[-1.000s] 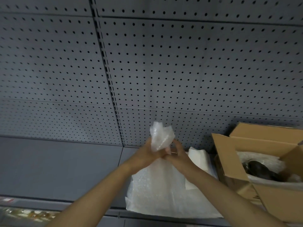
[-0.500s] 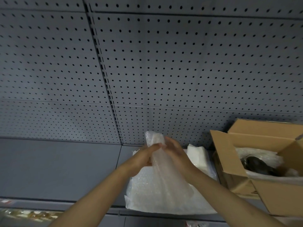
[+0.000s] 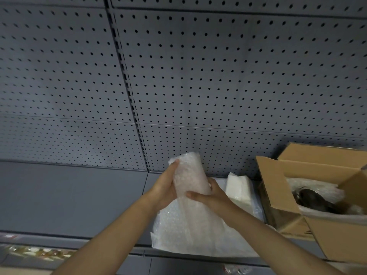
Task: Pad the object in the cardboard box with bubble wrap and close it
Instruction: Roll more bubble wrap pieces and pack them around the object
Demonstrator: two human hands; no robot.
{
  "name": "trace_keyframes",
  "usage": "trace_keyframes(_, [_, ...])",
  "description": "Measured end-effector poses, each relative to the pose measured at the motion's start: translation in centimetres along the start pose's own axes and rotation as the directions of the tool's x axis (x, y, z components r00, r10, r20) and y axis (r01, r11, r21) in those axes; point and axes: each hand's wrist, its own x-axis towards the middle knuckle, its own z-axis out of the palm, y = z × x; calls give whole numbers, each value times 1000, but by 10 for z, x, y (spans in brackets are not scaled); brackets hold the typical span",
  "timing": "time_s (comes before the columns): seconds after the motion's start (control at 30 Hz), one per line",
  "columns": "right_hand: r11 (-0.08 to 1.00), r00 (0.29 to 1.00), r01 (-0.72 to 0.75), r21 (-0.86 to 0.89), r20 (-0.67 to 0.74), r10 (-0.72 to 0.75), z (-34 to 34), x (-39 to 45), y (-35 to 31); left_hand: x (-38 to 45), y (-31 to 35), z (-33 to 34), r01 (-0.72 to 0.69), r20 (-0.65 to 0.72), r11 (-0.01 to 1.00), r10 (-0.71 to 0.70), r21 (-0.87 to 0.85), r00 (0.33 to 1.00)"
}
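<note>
Head view: rolled, dimpled bubble wrap

Hidden and cut off, right and bottom of frame

Cardboard box clipped by right edge; dark object inside half buried in wrap, not identifiable. Left palm masked by bubble wrap roll. Blurred items at lower left, unreadable.

No readable text; dark print on cardboard box front too blurred to read.
</note>
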Motion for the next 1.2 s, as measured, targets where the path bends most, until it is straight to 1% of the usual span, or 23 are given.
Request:
trace_keyframes(0.07, [996, 999, -33, 86, 46, 29, -3, 0, 2, -3, -1, 1, 0, 86, 1000, -2, 19, 996])
trace_keyframes(0.13, [983, 999, -40, 178, 42, 33, -5, 3, 6, -4, -4, 2, -31, 140, 996, 20, 78, 990])
trace_keyframes(0.17, [975, 999, -47, 218, 19, 44, -6, 5, 9, -3, -6, 4, -61, 112, 991, 47, 119, 993])
trace_keyframes(0.2, [966, 999, -49, 255, -6, 53, -6, 6, 11, -4, -6, 7, -90, 45, 980, 84, 180, 995])
trace_keyframes(0.27, [944, 996, -59, 323, -48, 79, -10, 8, 13, -5, -7, 11, -135, -86, 921, 178, 366, 980])
trace_keyframes(0.3, [933, 994, -67, 354, -55, 92, -12, 9, 14, -5, -8, 11, -139, -108, 886, 206, 441, 973])
trace_keyframes(0.33, [925, 994, -71, 373, -49, 97, -15, 8, 13, -4, -9, 9, -132, -102, 866, 205, 482, 973])
trace_keyframes(0.4, [925, 997, -65, 374, -20, 78, -21, 5, 11, -3, -11, 5, -83, -68, 874, 132, 480, 989])
trace_keyframes(0.43, [931, 997, -66, 359, -13, 76, -23, 4, 10, -4, -13, 4, -91, -43, 862, 130, 499, 991])
trace_keyframes(0.47, [939, 997, -74, 337, -8, 82, -24, 3, 10, -5, -14, 2, -143, -12, 801, 185, 581, 983])
trace_keyframes(0.5, [945, 995, -86, 315, -12, 95, -25, 3, 11, -7, -16, 3, -213, 43, 664, 263, 716, 964])
trace_keyframes(0.53, [952, 994, -96, 291, -22, 107, -25, 3, 12, -9, -18, 4, -291, 132, 479, 337, 828, 932])
trace_keyframes(0.57, [956, 993, -102, 276, -30, 115, -26, 2, 13, -11, -19, 6, -356, 239, 288, 372, 889, 897])
trace_keyframes(0.6, [958, 992, -108, 267, -27, 120, -26, 3, 16, -13, -18, 11, -388, 327, 129, 342, 912, 881])
trace_keyframes(0.67, [958, 992, -120, 259, -4, 125, -26, 0, 17, -15, -19, 19, -376, 391, -109, 226, 920, 892])
trace_keyframes(0.7, [958, 991, -127, 258, -2, 133, -26, -3, 17, -14, -21, 22, -353, 392, -207, 192, 912, 900])
trace_keyframes(0.73, [955, 989, -144, 259, 3, 149, -27, -6, 18, -13, -21, 24, -325, 378, -275, 172, 905, 910])
trace_keyframes(0.77, [948, 986, -168, 271, 25, 168, -29, -8, 18, -12, -20, 25, -297, 355, -308, 156, 904, 922])
trace_keyframes(0.87, [900, 969, -226, 374, 182, 167, -38, -14, 22, -11, -20, 28, -275, 324, -314, 116, 909, 939])
trace_keyframes(1.0, [878, 967, -187, 440, 239, 87, -46, -22, 27, -12, -19, 37, -294, 347, -306, 138, 906, 928])
trace_keyframes(1.03, [877, 968, -174, 449, 243, 68, -48, -24, 27, -13, -17, 39, -295, 342, -278, 135, 914, 930])
trace_keyframes(1.13, [872, 974, -140, 469, 223, 36, -53, -28, 28, -15, -13, 42, -301, 311, -97, 119, 949, 943])
trace_keyframes(1.2, [890, 980, -113, 443, 200, 25, -53, -29, 27, -16, -13, 40, -306, 311, -60, 107, 950, 944])
